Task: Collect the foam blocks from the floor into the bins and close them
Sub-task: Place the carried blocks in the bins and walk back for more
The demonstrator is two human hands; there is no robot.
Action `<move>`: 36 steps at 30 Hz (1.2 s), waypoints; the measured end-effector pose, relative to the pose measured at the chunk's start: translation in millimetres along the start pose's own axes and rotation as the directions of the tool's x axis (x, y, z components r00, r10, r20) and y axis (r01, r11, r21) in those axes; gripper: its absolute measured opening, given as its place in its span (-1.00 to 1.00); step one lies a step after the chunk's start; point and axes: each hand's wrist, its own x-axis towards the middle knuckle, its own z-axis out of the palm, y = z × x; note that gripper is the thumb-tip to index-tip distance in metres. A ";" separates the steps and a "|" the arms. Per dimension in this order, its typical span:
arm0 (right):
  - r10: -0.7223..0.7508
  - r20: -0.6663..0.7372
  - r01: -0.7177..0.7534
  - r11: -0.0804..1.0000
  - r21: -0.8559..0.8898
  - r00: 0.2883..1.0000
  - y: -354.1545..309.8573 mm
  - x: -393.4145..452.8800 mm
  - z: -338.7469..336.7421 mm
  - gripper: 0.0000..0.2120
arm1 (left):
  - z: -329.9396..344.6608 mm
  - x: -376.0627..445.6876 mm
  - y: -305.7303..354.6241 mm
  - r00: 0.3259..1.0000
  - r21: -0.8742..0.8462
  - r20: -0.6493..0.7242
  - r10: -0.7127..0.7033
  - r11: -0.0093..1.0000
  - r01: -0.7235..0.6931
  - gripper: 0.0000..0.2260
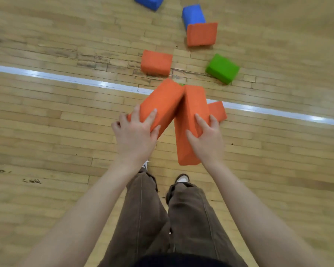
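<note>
Two long orange foam blocks meet in a V above the wooden floor (pixel 46 122). The left hand (pixel 134 134) grips the left block (pixel 160 105), the right hand (pixel 207 137) the right block (pixel 189 120), fingers curled over the edges, both arms outstretched.

Floor (pixel 46 116): light wood strip boards, gym-type, glossy finish. Boards run approx left-right w/ staggered end joints. White painted court line (pixel 66 79) crosses frame, slanting down toward the right; bright glare spots along it from light overhead. Worn/dark seam band (pixel 96 60) in boards just above the line, grime in joints. Few dark scuff marks (pixel 32 181) lower left, small dark speck (pixel 232 144) right of centre. No walls, furniture or windows in view. Edges of frame blurred.
</note>
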 end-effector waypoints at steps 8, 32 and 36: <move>0.349 -0.102 -0.329 0.929 0.166 0.932 32.3 -102.8 -8.2 -0.46 | -20.1 -25.7 21.7 0.931 -0.037 0.081 0.355 0.935 -0.353 -0.66; 0.772 0.134 -0.232 -0.345 0.910 -0.621 -60.7 -623.5 211.0 -0.46 | -27.6 -463.1 20.0 -0.665 -0.339 0.254 0.702 -0.580 -0.741 -0.65; 0.643 0.261 -0.051 -0.425 0.904 -0.720 -60.5 -734.0 259.7 -0.45 | -22.8 -608.0 -2.6 -0.785 -0.369 0.245 0.568 -0.695 -0.618 -0.62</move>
